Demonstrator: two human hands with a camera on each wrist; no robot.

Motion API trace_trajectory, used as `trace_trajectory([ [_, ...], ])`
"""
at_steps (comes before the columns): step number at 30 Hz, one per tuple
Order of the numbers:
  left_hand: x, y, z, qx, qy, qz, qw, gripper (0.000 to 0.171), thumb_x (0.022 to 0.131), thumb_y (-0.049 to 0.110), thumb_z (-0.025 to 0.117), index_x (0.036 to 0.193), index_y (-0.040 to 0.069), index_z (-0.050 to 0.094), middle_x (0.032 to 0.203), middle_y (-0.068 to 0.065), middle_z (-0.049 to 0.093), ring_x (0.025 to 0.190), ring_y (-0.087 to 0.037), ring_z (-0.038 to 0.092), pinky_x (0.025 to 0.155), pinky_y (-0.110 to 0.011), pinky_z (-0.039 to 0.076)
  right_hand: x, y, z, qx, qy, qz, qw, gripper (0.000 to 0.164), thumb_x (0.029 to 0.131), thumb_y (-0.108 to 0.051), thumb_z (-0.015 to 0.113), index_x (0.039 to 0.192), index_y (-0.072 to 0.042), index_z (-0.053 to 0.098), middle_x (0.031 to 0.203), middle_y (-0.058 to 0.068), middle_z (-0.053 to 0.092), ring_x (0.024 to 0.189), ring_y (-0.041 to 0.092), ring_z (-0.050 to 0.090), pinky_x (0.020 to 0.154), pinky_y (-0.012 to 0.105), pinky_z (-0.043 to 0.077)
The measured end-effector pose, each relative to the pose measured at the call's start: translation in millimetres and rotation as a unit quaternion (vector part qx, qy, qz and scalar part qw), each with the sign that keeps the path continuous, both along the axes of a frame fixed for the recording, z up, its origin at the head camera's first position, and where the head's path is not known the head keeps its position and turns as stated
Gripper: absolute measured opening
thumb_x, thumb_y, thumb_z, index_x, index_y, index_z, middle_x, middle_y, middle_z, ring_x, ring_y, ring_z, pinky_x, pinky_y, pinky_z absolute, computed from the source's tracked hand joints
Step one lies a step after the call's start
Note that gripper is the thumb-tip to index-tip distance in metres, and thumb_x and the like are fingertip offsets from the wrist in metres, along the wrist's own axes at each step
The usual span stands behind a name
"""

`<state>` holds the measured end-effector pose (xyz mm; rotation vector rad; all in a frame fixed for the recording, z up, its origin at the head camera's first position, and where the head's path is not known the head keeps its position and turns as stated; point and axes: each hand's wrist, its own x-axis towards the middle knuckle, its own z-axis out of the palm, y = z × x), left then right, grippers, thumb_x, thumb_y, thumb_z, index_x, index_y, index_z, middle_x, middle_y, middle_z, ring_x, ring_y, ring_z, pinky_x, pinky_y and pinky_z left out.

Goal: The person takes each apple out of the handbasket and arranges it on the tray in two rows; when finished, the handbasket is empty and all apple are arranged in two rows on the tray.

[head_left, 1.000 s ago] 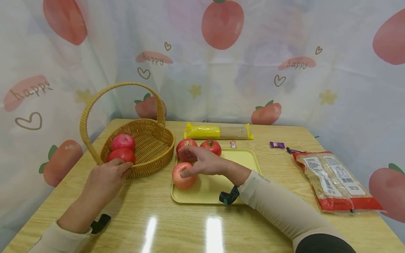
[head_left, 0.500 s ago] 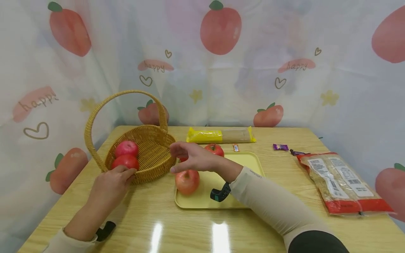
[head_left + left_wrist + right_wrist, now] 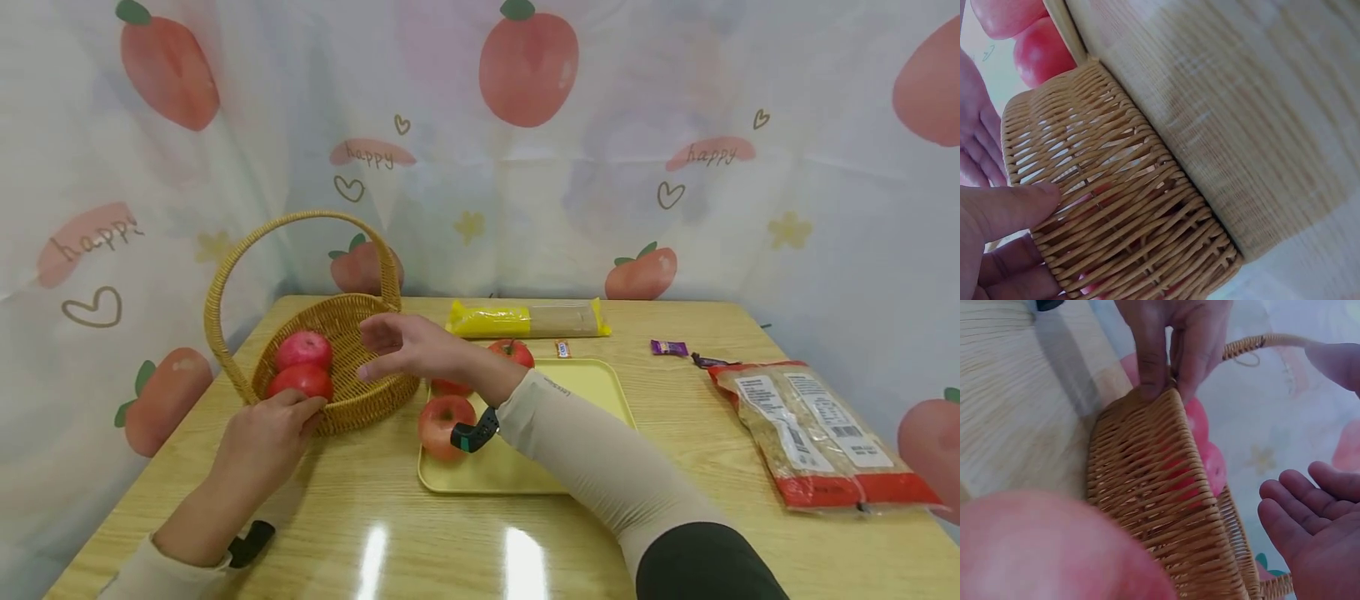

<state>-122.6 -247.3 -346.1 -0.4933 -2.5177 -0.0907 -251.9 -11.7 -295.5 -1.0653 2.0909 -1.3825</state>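
Note:
My left hand [image 3: 262, 437] pinches the near rim of a wicker basket [image 3: 378, 406], thumb outside, fingers inside, as the left wrist view shows. In the basket's left part lie two red apples, a pinkish one [image 3: 303, 350] behind a deeper red one [image 3: 302, 381]. My right hand [image 3: 408, 346] hovers over the basket's right side, fingers spread and bent a little, holding nothing. Below the right wrist, a yellow tray [image 3: 525, 477] bears a pale red apple [image 3: 442, 417], a redder apple [image 3: 513, 350] and a third apple [image 3: 450, 388], mostly hidden by the hand.
Behind the tray lies a yellow-and-clear long packet [image 3: 528, 320] with a small orange-white wrapper [image 3: 562, 349] before it. To the right are a purple candy [image 3: 668, 347], a dark wrapper [image 3: 712, 361] and a large red-edged bag [image 3: 821, 437]. The basket's tall handle [image 3: 300, 217] arches above it.
My right hand has moved left from above the tray's apples to over the basket, holding nothing throughout. The left hand keeps its grip on the rim. The head view has shifted slightly.

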Motion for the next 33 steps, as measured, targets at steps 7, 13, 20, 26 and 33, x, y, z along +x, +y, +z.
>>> trace_trajectory([
  [7,1.0,-1.4,-2.4,0.000,0.016,-0.011,0.9998,0.022,0.075,0.003,0.088,0.094,0.010,0.079,0.083,-0.008,0.070,0.059,-0.026,0.064,0.046,-0.041,0.049,-13.0,-22.0,0.9,-0.001,-0.021,-0.012,1.000,0.069,0.090,-0.030,0.080,0.150,-0.011,0.050,0.135,-0.004,0.062,0.129,0.015,0.060,0.103,0.023,0.049],
  [13,1.3,-2.6,-4.9,0.002,0.032,-0.018,0.9993,0.023,0.072,0.004,0.090,0.092,0.011,0.079,0.081,-0.007,0.069,0.058,-0.024,0.063,0.046,-0.040,0.048,-24.0,-35.2,-1.8,0.003,-0.021,-0.024,0.999,0.069,0.090,-0.035,0.081,0.148,-0.011,0.052,0.134,-0.005,0.063,0.119,0.006,0.061,0.102,0.024,0.050],
  [20,-0.3,-2.2,1.3,0.001,0.013,-0.010,0.9999,0.021,0.075,0.004,0.089,0.093,0.011,0.079,0.083,-0.008,0.070,0.059,-0.025,0.064,0.048,-0.041,0.051,-33.8,-48.4,6.3,-0.005,-0.020,-0.039,0.999,0.071,0.088,-0.035,0.082,0.147,-0.010,0.053,0.137,-0.001,0.061,0.120,0.010,0.059,0.102,0.027,0.050],
  [26,0.6,-2.7,3.5,-0.006,-0.003,0.003,1.0000,0.019,0.078,0.007,0.088,0.094,0.012,0.079,0.083,-0.008,0.070,0.060,-0.025,0.064,0.049,-0.041,0.052,-40.3,-63.1,8.3,0.007,-0.019,-0.042,0.999,0.072,0.088,-0.036,0.082,0.149,-0.011,0.053,0.143,-0.002,0.060,0.123,0.009,0.058,0.107,0.031,0.049],
  [33,-1.4,-1.4,-0.2,-0.009,0.023,-0.015,0.9996,0.020,0.077,0.006,0.089,0.092,0.013,0.078,0.083,-0.006,0.070,0.059,-0.024,0.065,0.048,-0.040,0.050,-51.2,-76.7,4.2,0.033,-0.018,-0.047,0.998,0.076,0.087,-0.041,0.082,0.149,-0.009,0.053,0.147,0.004,0.057,0.123,0.012,0.058,0.107,0.033,0.049],
])
